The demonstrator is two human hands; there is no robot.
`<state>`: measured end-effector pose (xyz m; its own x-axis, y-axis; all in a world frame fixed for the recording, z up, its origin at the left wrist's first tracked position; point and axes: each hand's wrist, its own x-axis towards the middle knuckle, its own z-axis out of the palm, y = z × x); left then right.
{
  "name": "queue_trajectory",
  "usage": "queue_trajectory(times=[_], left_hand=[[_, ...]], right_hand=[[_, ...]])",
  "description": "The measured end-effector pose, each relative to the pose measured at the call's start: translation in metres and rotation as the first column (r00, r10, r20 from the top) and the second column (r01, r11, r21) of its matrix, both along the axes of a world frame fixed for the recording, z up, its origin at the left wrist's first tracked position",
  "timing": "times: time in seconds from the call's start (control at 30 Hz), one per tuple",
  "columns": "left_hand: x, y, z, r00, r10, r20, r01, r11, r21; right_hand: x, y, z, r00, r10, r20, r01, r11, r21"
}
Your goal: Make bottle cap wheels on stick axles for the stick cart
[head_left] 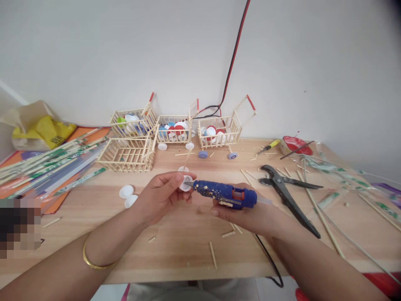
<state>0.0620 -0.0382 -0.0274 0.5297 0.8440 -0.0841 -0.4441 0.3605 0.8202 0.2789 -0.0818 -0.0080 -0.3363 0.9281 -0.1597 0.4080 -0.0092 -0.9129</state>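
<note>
Head view: at far left, a yellow bag lies behind a spread of wrapped sticks on the wooden table. Two loose white caps rest just beside the left wrist, which wears a gold bangle further down the forearm. Left arm enters from the lower left, slanting up toward centre. Left hand: thumb laid over the top, fingers curled beneath, pinching a white cap whose hollow side faces the nozzle. A second cap and a thin stick show just behind it; how they join is unclear. Stick carts stand behind, along the wall, several loaded with coloured caps. Centre: blue glue gun held nearly level, tip at the pinched cap; actual contact cannot be confirmed. Right hand wraps the gun from below, thumb pointing left, most fingers hidden by the barrel; its forearm slants in from the lower right. Hands are apart from each other, the nozzle spanning the gap. Further right, black pliers lie splayed near the right wrist, with a yellow-handled knife beyond.
</note>
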Motion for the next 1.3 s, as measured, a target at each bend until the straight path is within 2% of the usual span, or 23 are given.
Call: queue_trajectory(times=[0.1,0.23,0.37,0.5,0.63,0.8,0.87,0.93,1.03,1.1,1.13,1.17,1.23,1.27,1.3], left_hand=[[0.000,0.000,-0.001,1.000,0.015,-0.021,-0.015,1.000,0.012],[0.000,0.000,-0.002,0.998,0.039,-0.047,-0.039,0.999,0.019],[0.001,0.000,-0.001,0.998,0.055,-0.044,-0.055,0.998,0.003],[0.002,0.001,0.000,0.999,0.040,-0.026,-0.041,0.999,-0.023],[0.002,0.002,0.000,1.000,0.024,-0.012,-0.025,0.999,-0.022],[0.003,0.001,-0.001,0.998,0.037,-0.046,-0.037,0.999,-0.003],[0.003,0.002,-0.001,0.989,0.115,-0.091,-0.112,0.993,0.033],[0.001,0.003,0.000,0.958,0.249,-0.141,-0.235,0.966,0.108],[-0.004,0.004,0.002,0.879,0.437,-0.190,-0.376,0.881,0.289],[-0.007,0.001,0.005,0.829,0.504,-0.244,-0.352,0.809,0.471],[-0.007,-0.002,0.006,0.804,0.527,-0.275,-0.290,0.752,0.592],[-0.008,-0.006,0.007,0.781,0.547,-0.301,-0.194,0.671,0.716],[-0.005,-0.014,0.008,0.739,0.587,-0.331,0.040,0.452,0.891],[-0.003,-0.018,0.008,0.721,0.605,-0.339,0.135,0.357,0.924],[-0.001,-0.021,0.008,0.704,0.623,-0.341,0.200,0.287,0.937]], right_hand=[[-0.001,0.001,0.001,1.000,0.002,-0.007,-0.002,0.999,-0.032],[-0.001,0.003,0.006,0.999,0.029,-0.028,-0.033,0.985,-0.171],[0.001,0.006,0.010,0.990,0.076,-0.122,-0.109,0.948,-0.298],[0.006,0.008,0.007,0.969,0.073,-0.236,-0.158,0.918,-0.365],[0.009,0.008,0.002,0.944,0.101,-0.313,-0.215,0.910,-0.355],[0.012,0.007,-0.002,0.953,0.119,-0.277,-0.199,0.939,-0.281],[0.013,0.007,-0.003,0.960,0.138,-0.242,-0.199,0.949,-0.246],[0.013,0.008,-0.002,0.967,0.149,-0.205,-0.193,0.958,-0.213],[0.011,0.008,0.001,0.975,0.129,-0.182,-0.165,0.967,-0.196],[0.009,0.008,0.004,0.983,0.100,-0.153,-0.131,0.970,-0.206],[0.007,0.008,0.005,0.988,0.087,-0.124,-0.112,0.971,-0.211],[0.006,0.008,0.005,0.993,0.081,-0.092,-0.099,0.973,-0.210],[0.003,0.007,0.005,0.996,0.086,-0.035,-0.091,0.976,-0.197],[0.002,0.007,0.004,0.996,0.091,-0.020,-0.094,0.977,-0.189],[0.000,0.007,0.002,0.995,0.094,-0.015,-0.095,0.979,-0.182]])
